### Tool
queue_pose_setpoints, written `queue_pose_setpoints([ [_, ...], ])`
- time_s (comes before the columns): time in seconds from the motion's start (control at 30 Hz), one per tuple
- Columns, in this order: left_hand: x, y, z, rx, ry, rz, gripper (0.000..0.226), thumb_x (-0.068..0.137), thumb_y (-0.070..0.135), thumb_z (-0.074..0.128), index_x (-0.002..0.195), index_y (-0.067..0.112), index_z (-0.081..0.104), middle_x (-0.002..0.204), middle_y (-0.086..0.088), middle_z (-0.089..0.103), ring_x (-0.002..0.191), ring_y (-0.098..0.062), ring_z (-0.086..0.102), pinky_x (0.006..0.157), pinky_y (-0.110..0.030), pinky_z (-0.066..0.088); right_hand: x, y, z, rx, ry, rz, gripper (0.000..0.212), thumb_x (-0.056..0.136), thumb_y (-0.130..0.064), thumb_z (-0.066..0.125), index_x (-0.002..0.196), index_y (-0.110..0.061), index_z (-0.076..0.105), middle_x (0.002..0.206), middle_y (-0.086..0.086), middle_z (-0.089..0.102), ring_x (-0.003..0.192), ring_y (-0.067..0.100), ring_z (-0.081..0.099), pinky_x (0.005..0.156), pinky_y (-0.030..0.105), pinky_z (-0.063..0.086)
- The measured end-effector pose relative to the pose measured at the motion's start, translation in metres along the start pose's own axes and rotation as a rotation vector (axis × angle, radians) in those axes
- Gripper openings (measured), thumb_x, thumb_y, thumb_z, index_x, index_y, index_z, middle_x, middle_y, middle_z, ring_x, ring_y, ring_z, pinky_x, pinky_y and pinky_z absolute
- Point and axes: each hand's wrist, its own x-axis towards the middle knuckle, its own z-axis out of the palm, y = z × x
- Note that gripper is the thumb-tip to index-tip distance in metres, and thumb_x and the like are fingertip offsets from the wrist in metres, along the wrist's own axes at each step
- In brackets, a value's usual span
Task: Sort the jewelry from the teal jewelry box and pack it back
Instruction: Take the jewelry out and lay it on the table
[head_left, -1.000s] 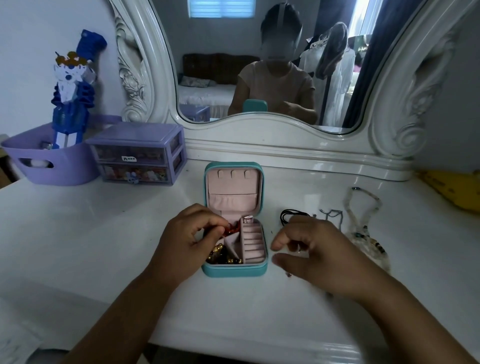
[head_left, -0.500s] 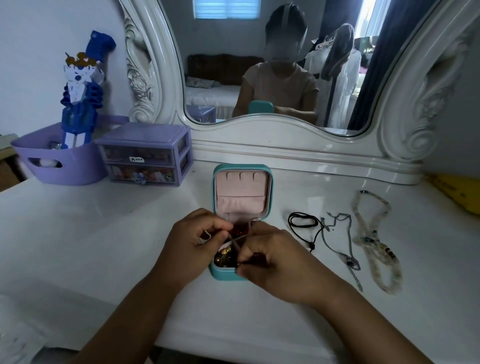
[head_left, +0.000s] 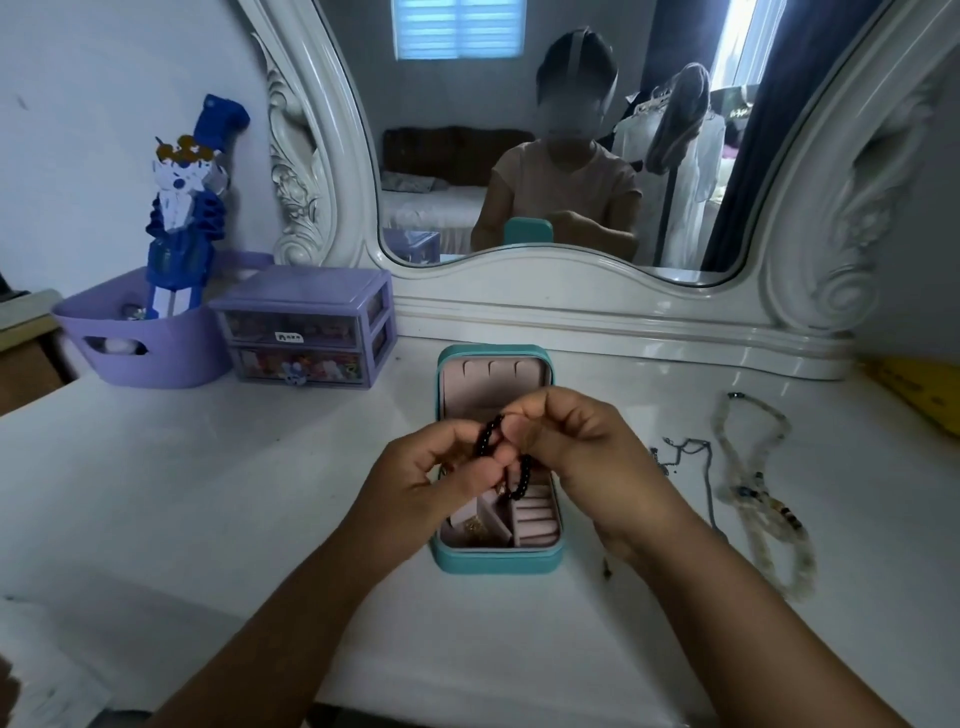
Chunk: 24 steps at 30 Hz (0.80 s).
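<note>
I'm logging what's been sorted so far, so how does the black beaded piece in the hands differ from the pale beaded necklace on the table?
The black bead strand is dark, with small beads; the pale beaded necklace is whitish with a few darker beads. The black bead strand is pinched by the left hand and right hand above the open teal jewelry box; the necklace lies untouched on the table, right of the box. The necklace looks much longer. Both are beaded.

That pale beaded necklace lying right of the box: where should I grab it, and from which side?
Pinch the pale beaded necklace at its far end near the clasp, coming straight down from above. It lies flat on the white tabletop as a long loop, and that end sits farthest from the thin chain beside it.
</note>
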Motion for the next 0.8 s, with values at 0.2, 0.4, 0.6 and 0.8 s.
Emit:
queue_pose_setpoints([
  [0.2,0.017,0.025,0.017,-0.138,0.017,-0.025,0.018,0.083,-0.002,0.059,0.077,0.014,0.064,0.067,0.004,0.07,0.065,-0.004,0.065,0.06,-0.013,0.049,-0.001,-0.023,-0.028,0.051,0.05,-0.055,0.013,0.085,0.003,0.056,0.08,-0.007,0.063,0.054,-0.003,0.059,0.053,0.011,0.054,0.055,0.016,0.048],
  [0.4,0.037,0.044,0.053,-0.165,-0.08,-0.087,0.006,0.084,0.01,0.062,0.081,0.015,0.065,0.063,0.005,0.067,0.063,-0.01,0.066,0.059,-0.021,0.055,-0.016,-0.034,-0.08,-0.097,0.042,-0.045,0.018,0.08,0.007,0.059,0.089,-0.007,0.065,0.061,0.0,0.058,0.058,0.012,0.058,0.061,0.018,0.049],
  [0.6,0.049,0.033,0.106,0.139,-0.138,-0.043,0.004,0.082,0.022,0.066,0.082,0.022,0.07,0.068,0.0,0.07,0.059,-0.013,0.063,0.06,-0.028,0.051,-0.037,-0.014,-0.127,-0.456,0.131,0.073,0.01,0.079,0.0,0.066,0.08,-0.01,0.069,0.064,0.002,0.065,0.058,0.006,0.058,0.057,0.015,0.047],
  [0.8,0.046,0.029,0.145,0.353,-0.309,0.046,0.009,0.084,0.026,0.062,0.087,0.025,0.071,0.056,0.014,0.059,0.053,0.003,0.053,0.055,-0.016,0.041,-0.068,0.01,-0.158,-0.512,0.172,0.175,0.012,0.078,0.0,0.066,0.072,-0.011,0.069,0.051,-0.007,0.06,0.046,-0.003,0.051,0.046,0.009,0.039],
])
